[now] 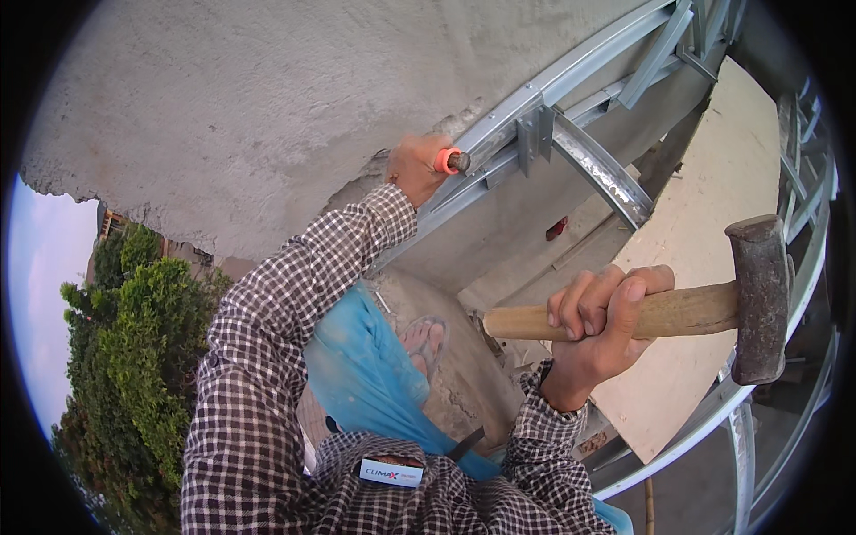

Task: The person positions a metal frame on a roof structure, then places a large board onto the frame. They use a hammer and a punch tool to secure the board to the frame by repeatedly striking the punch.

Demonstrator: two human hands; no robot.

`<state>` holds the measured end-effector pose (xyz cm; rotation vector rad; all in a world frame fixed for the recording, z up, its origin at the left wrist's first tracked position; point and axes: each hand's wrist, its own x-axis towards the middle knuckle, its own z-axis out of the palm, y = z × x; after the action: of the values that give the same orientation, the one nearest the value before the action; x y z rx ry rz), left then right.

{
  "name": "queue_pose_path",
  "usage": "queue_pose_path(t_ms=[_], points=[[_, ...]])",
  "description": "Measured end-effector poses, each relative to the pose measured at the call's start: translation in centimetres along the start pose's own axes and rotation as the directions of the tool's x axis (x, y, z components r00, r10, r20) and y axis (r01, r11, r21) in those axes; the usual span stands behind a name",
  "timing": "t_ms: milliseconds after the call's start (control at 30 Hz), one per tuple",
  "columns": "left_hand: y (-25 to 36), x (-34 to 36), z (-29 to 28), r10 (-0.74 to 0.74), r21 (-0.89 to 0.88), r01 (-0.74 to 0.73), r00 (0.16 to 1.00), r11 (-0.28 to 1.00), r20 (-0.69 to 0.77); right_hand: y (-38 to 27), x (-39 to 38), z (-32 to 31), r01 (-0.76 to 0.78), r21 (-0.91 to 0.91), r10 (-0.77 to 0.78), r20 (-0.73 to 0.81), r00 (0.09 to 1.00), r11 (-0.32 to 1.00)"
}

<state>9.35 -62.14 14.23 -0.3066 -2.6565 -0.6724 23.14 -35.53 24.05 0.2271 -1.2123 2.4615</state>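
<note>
While green bushes (143, 330) fill the far left beside pale sky (43, 294), a rough grey wall (241, 125) spreads across the upper left. The person's left arm, in a checked shirt (259, 357), reaches over blue trousers (364, 361) up to that wall, where its surface is broken away. Beside that broken patch the left hand (417, 169) is clenched around a steel bar (459, 163). The bar's blunt end and an orange collar stick out just right of the fist; the rest is hidden, so I cannot tell whether its other end touches the wall. Lower down is a foot (419, 337) in a sandal. Just right of the steel bar, a silvery metal frame (526, 105) slants toward the upper right. Farther right and lower, well apart from the left hand, the right hand (611, 321) grasps a hammer (700, 308) by its wooden handle. The butt pokes out left of the fingers; the heavy dark head lies to their right, past bare wood. Behind the hammer is a pale board (713, 178).
</note>
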Motion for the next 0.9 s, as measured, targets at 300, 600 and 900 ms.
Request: queue_pose_path(t_ms=[300,600,900], points=[[0.3,0.1,-0.3,0.123,0.04,-0.122,0.992,0.992,-0.027,-0.6,2.7,0.1,0.345,0.192,-0.315,-0.17,0.934,0.919],[-1.3,-0.3,-0.6,0.149,0.069,-0.142,0.983,0.987,-0.109,5.6,-1.6,-0.6,-0.498,-0.166,0.498,-0.043,0.866,0.851],[-0.1,0.1,-0.5,0.114,0.041,-0.112,0.993,0.993,-0.033,5.9,-0.4,1.1,0.04,0.169,-0.031,-0.051,0.998,0.985]])
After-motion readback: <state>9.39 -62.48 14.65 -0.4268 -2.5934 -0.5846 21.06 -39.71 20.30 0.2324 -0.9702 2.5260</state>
